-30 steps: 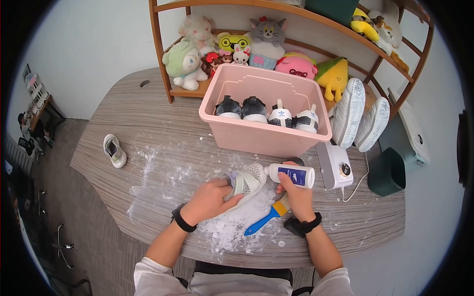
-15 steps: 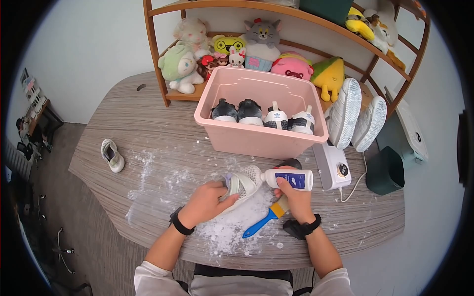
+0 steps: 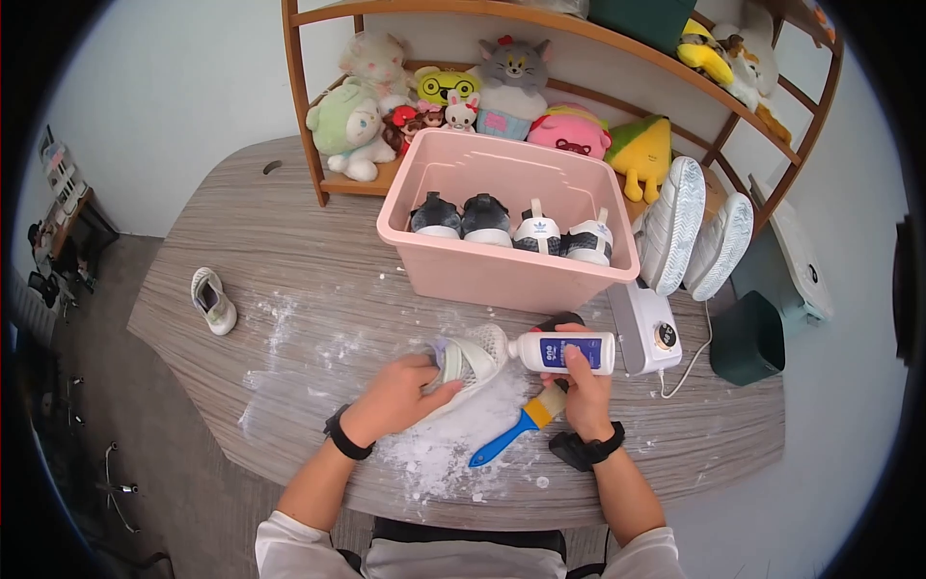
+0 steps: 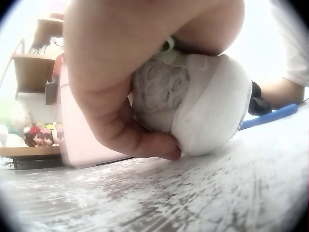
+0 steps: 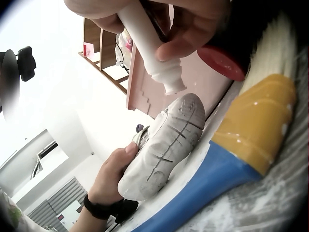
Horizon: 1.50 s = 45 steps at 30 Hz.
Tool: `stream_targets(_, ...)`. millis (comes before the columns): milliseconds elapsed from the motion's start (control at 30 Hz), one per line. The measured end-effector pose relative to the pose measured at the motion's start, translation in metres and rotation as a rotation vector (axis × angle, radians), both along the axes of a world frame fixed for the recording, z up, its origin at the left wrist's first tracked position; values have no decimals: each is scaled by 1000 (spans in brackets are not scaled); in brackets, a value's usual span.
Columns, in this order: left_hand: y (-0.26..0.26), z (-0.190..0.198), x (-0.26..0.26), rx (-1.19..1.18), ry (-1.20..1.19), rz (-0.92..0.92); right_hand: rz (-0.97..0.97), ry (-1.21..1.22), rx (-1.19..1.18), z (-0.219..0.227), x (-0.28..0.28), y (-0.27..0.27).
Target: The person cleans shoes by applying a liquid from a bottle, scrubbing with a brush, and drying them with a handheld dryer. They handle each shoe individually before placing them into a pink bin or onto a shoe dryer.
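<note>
A small white child's sneaker [image 3: 480, 353] with a textured upper is gripped by my left hand [image 3: 394, 398]. Its creased sole [image 5: 166, 150] faces the right wrist camera. My right hand [image 3: 588, 398] holds a white squeeze bottle [image 3: 567, 353] with a blue label, lying sideways so that its nozzle points at the sneaker's toe. In the right wrist view the nozzle [image 5: 174, 86] is close above the toe end. A paintbrush [image 3: 502, 447] with a blue handle and pale bristles lies beside my right hand. White powder [image 3: 434, 463] is spread over the table below the sneaker.
A pink bin [image 3: 502, 275] with several shoes stands behind my hands. The matching small sneaker [image 3: 214, 301] sits at the left. White sneakers [image 3: 672, 227] stand on a white device [image 3: 646, 333] at the right, near a dark green trash can [image 3: 750, 343]. Plush toys fill the shelf behind.
The bottle has turned in my right hand, its label now facing up more. My left hand and the sneaker stay nearly in place. The head view has shifted slightly.
</note>
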<state>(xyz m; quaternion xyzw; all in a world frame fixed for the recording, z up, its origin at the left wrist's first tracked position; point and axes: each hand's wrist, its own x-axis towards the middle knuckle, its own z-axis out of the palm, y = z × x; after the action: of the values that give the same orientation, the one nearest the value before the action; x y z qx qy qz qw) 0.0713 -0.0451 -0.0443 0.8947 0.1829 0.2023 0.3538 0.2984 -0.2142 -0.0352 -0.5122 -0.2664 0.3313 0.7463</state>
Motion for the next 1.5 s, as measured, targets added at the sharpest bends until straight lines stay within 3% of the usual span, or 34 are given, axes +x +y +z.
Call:
stream_targets(167, 3, -1, -3, 52, 13, -15, -96, -110, -68, 4, -3, 6)
stream_targets(500, 2, 4, -2, 38, 33, -5, -99, 11, -12, -9, 4, 6)
stream_targets(767, 2, 2, -2, 65, 26, -15, -168, -81, -71, 3, -4, 11)
stream_targets(1500, 0, 4, 0, 66, 5, -16, -130, -102, -132, 10, 7, 4)
